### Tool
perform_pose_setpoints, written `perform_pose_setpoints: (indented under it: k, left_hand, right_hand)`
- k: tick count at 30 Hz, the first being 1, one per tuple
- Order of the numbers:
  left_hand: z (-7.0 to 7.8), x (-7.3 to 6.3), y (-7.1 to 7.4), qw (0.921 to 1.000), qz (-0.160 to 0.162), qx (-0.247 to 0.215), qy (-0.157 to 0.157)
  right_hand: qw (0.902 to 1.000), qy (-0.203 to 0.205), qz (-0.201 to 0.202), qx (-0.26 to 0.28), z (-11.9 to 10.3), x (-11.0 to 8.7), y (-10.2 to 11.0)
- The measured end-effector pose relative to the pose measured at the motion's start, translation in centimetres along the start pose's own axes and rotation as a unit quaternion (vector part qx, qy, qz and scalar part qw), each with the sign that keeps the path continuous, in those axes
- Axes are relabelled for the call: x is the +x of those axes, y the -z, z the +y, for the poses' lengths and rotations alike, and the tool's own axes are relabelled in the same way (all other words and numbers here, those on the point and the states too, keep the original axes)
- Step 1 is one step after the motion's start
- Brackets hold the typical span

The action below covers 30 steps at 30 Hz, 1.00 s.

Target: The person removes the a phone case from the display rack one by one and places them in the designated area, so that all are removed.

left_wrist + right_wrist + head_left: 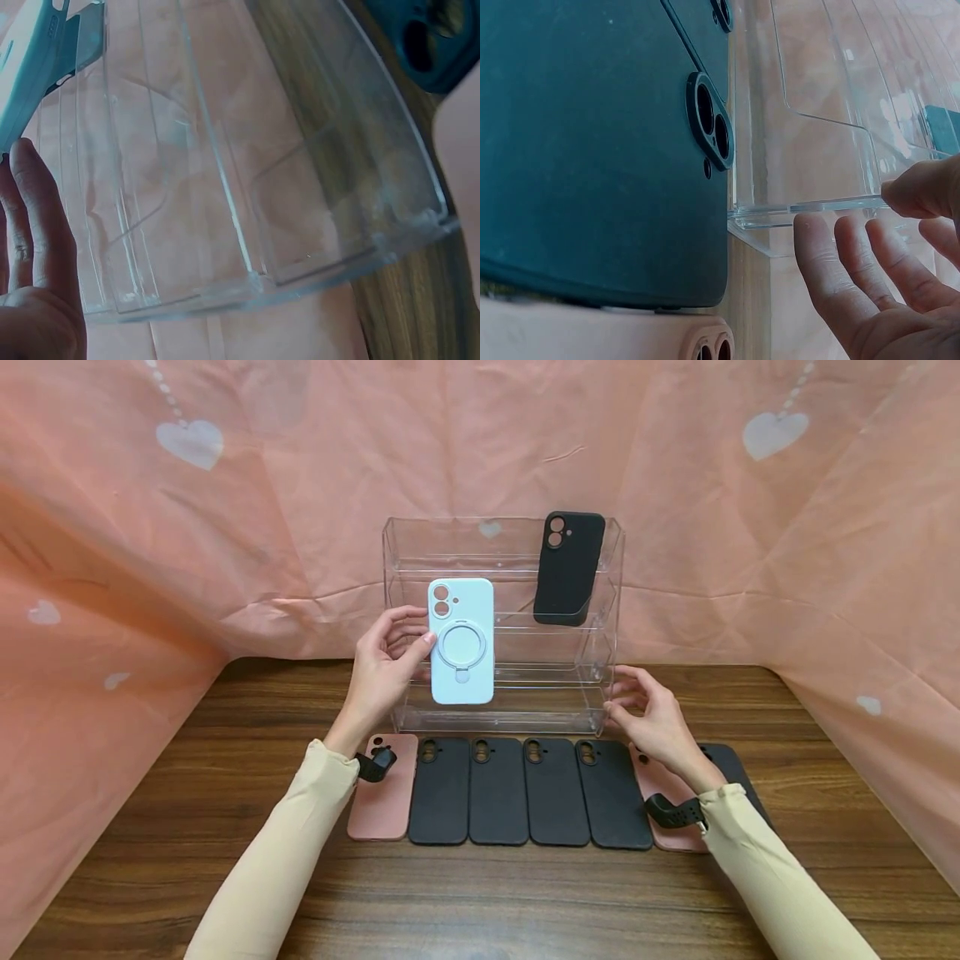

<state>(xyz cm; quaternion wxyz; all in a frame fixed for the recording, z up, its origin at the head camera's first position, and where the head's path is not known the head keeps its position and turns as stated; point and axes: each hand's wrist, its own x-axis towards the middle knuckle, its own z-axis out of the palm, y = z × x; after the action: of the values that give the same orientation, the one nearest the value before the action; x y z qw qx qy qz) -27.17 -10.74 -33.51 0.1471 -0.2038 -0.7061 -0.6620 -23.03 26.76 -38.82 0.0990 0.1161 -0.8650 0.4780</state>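
My left hand [382, 664] grips a white phone case [477, 672] by its left edge, upright in front of the clear tiered rack [525, 722]. The case has a silver ring on its back and two camera holes. At the rack's right side my right hand [652, 718] pinches the side panel; in the right wrist view the thumb lies on one face and the fingers [821, 259] on the other. A black phone case [567, 568] leans in an upper tier at the rack's right. In the left wrist view only part of the white case [26, 71] shows.
In front of the rack a row of phone cases lies on the wooden table [480, 902]: a pink case [390, 810] at the left, several black cases [498, 802], another pink case [678, 839] and a black one [738, 777] partly under my right arm. Pink cloth [480, 435] hangs behind.
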Motion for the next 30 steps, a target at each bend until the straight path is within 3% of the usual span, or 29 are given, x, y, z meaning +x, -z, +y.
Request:
perform_pose_setpoints:
  k: [6, 16, 30]
  left_hand:
    - [-0.2, -0.9, 0.6, 0.9997, -0.013, 0.020, 0.002]
    - [0.0, -2.5, 2.0, 0.9977, -0.042, 0.037, 0.037]
    - [-0.9, -4.5, 3.9, 0.9943, -0.058, 0.057, 0.069]
  right_hand:
    - [1.0000, -0.002, -0.001, 0.001, 0.1, 0.0, 0.1]
    - [1.0000, 0.002, -0.005, 0.000, 0.0, 0.0, 0.1]
    - [1.0000, 0.006, -0.002, -0.007, 0.0, 0.1, 0.1]
